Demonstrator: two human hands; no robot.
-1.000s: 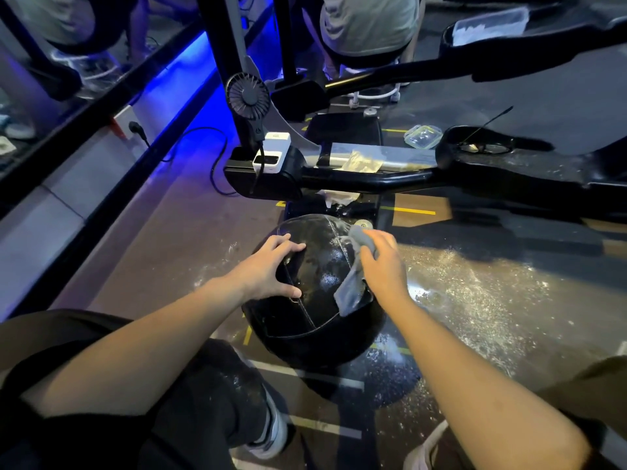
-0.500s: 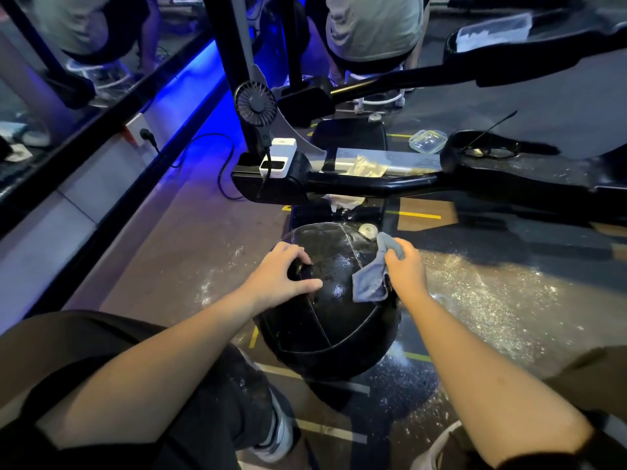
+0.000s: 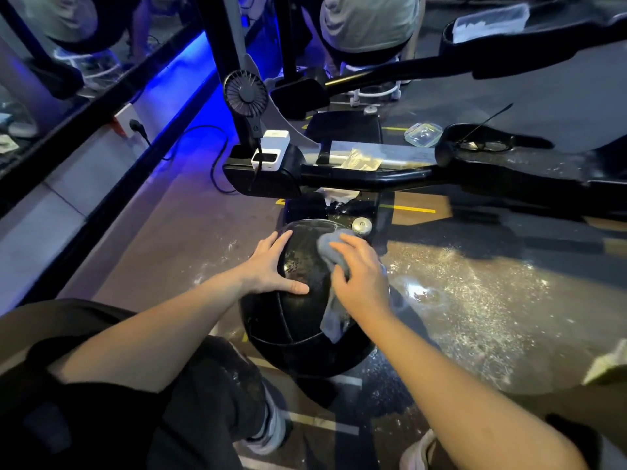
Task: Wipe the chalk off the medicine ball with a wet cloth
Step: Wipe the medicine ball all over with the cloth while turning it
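A black stitched medicine ball sits on the floor between my feet, its top wet and shiny. My left hand lies spread on the ball's upper left side, thumb across the top, holding nothing. My right hand presses a grey wet cloth onto the ball's upper right. One end of the cloth pokes out beyond my fingertips and the other end hangs down under my palm.
White chalk powder is scattered on the floor to the right. A black machine frame crosses just beyond the ball, carrying a small fan and a white power bank. A person sits on a stool behind.
My right hand with the cloth slid from the ball's right edge up onto its top. My left hand flattened and spread on the ball.
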